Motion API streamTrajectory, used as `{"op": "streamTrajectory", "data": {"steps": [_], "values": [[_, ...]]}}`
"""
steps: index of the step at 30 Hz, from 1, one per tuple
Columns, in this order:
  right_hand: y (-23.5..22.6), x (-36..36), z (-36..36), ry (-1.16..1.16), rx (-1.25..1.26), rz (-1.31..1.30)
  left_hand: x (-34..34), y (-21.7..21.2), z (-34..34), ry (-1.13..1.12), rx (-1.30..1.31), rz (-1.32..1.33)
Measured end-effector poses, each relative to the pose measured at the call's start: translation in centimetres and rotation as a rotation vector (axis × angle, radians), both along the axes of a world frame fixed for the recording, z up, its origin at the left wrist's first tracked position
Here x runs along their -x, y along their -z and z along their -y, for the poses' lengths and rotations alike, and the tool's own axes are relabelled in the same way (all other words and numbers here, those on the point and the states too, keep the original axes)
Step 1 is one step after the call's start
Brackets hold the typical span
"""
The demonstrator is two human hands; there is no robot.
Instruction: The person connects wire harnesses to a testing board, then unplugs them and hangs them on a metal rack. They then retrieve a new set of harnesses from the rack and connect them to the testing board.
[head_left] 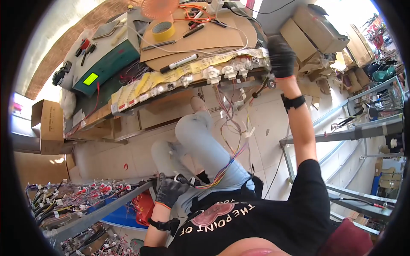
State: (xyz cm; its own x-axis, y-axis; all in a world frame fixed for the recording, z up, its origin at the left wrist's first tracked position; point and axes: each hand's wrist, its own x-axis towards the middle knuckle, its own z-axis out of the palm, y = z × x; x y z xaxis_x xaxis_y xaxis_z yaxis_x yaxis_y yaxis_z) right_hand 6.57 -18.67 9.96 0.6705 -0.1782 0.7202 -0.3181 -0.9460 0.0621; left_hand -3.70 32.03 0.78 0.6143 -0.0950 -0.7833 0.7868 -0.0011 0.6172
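Observation:
My left hand (168, 190), in a dark grey glove, is closed round the lower end of a multicoloured wire harness (223, 171), beside my lap. A black piece, perhaps a connector, shows at its fingers. From there the wires run over my thigh and up to white connectors (212, 74) along the bench's front edge. My right hand (281, 57), gloved in black, is raised at the right end of that edge. Motion smears its fingers, so whether it holds anything cannot be made out.
On the bench are a green tester (96, 74) with a lit display, yellow tape (163, 32), a white marker (179, 62) and cardboard (228, 36). Cardboard boxes (314, 30) stand at right. Metal racks (350, 133) flank me; the left one carries many harnesses (72, 198).

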Motion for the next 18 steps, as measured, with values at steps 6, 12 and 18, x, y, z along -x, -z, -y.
{"op": "streamTrajectory", "data": {"steps": [6,12,18], "values": [[-2.2,9.8,-5.5,-0.835,-1.667,-0.131,0.9,3.8,2.9,0.872,-0.346,0.856],[14.0,2.1,-11.5,-0.930,-0.614,-0.256,3.6,4.3,5.1,1.116,-0.305,0.731],[9.0,11.1,-12.9,-0.752,-1.035,-0.790,3.5,2.7,4.9,1.541,-0.090,0.544]]}}
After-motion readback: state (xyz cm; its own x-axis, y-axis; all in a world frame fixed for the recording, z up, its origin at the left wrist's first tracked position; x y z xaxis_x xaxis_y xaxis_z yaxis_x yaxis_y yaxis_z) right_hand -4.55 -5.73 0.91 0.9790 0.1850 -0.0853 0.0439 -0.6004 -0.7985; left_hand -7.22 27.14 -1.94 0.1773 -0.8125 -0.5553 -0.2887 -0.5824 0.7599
